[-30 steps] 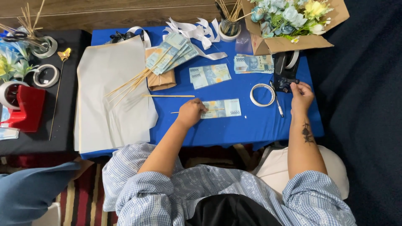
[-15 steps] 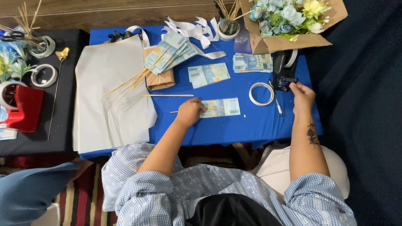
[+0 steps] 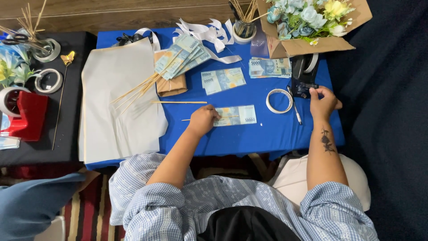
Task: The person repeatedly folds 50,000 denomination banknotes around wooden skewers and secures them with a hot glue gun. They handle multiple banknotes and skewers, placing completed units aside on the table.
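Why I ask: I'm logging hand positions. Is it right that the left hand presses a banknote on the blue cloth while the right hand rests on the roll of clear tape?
Not quite. The head view shows the right hand at the black tape dispenser, not on the roll of clear tape, which lies apart beside it. The left hand does press a banknote on the blue cloth.

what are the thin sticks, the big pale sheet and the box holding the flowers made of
Thin sticks: probably bamboo or wood, matte tan, straight and stiff like skewers.
Big pale sheet: likely paper, matte off-white, with soft creases; thin fabric is possible.
Box: cardboard, plain brown, dull, with folded flaps.
Flowers: real or artificial cannot be told.
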